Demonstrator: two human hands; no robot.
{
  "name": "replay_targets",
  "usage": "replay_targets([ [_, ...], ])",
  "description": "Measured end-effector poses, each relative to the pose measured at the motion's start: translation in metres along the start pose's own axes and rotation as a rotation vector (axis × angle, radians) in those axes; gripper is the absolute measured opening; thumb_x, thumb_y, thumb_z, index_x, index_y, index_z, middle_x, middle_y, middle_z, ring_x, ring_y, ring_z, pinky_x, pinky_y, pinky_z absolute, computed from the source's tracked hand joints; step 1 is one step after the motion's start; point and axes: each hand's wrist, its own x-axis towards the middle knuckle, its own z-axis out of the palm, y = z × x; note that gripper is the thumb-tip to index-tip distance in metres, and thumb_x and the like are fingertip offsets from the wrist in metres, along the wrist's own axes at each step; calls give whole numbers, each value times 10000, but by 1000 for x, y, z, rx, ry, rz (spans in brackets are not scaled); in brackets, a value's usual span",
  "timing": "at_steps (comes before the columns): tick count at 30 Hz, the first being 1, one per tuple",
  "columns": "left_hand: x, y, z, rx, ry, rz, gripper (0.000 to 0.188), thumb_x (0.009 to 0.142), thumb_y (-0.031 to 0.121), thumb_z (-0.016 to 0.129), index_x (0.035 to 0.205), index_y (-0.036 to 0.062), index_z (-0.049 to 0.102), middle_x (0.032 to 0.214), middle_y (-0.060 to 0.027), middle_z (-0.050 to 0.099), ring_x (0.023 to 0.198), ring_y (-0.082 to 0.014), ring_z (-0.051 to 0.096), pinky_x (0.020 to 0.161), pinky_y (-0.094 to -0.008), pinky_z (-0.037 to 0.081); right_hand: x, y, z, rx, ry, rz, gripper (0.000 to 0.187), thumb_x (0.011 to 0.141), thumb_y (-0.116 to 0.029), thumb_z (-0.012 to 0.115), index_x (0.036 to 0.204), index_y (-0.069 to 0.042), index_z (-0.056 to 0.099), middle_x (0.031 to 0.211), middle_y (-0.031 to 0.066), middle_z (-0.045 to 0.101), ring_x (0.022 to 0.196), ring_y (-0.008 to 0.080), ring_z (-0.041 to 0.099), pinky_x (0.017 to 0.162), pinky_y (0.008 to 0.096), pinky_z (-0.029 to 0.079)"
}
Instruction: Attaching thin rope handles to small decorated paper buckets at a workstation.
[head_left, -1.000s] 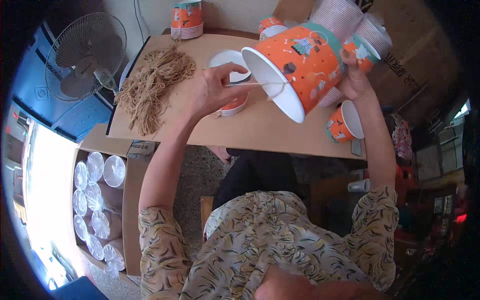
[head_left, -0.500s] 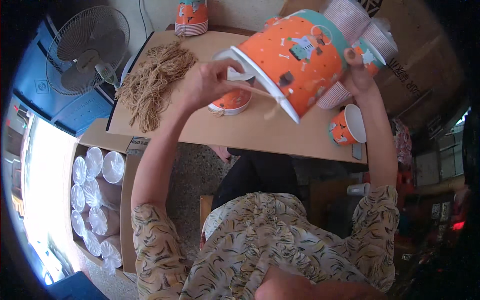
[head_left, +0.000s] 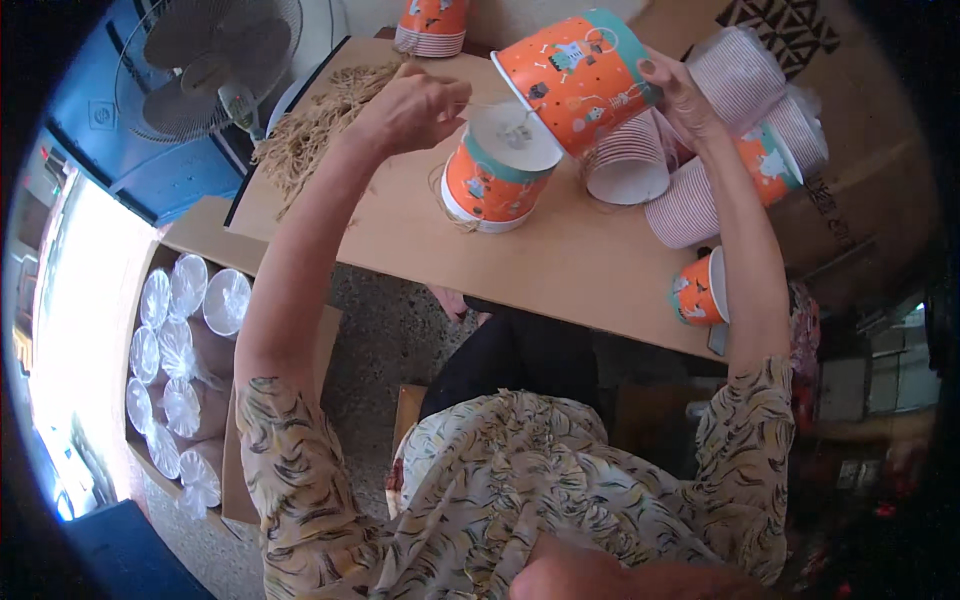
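Note:
My right hand (head_left: 682,98) grips the teal base end of a large orange paper bucket (head_left: 572,80) with printed figures, holding it tilted with its white rim toward the left. Left of that rim, my left hand (head_left: 415,108) is closed, fingers pinched; a thin, blurred twine cord (head_left: 482,103) seems to run from them toward the bucket. Below stands an upside-down orange bucket (head_left: 495,188) on the table, its white bottom up, with twine looped about its lower rim. A heap of brown twine (head_left: 318,135) lies beside my left forearm.
Stacked paper cups (head_left: 628,160) lie on their sides at the table's right, with wrapped stacks (head_left: 738,78) behind. A small orange cup (head_left: 700,288) sits near the right edge. A carton (head_left: 232,470) of plastic-wrapped cups stands lower left, a fan (head_left: 205,65) at far left.
The tilted bucket has moved up and away from me, uncovering the upside-down bucket on the table. My left hand has moved farther off, near the twine heap. The view has shifted slightly.

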Motion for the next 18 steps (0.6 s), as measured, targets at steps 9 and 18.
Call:
replay_targets([
  [9, -3, -18, 33, -25, -36, 53, 187, 774, 90, 700, 897, 77, 561, 906, -93, 671, 871, -331, 683, 830, -462, 501, 22, 14, 0, -246, -79, -33, 905, 814, -616, 717, 1463, -16, 517, 1381, 140, 601, 1271, 247, 561, 1080, 373, 418],
  [18, -33, -14, 41, -176, -73, 60, 154, 785, 87, 672, 818, 64, 523, 914, -89, 652, 926, -305, 669, 873, -456, 499, 26, 29, 19, -393, -125, -89, 986, 763, -657, 718, 1472, -10, 496, 1355, 159, 597, 1303, 294, 548, 1060, 390, 446],
])
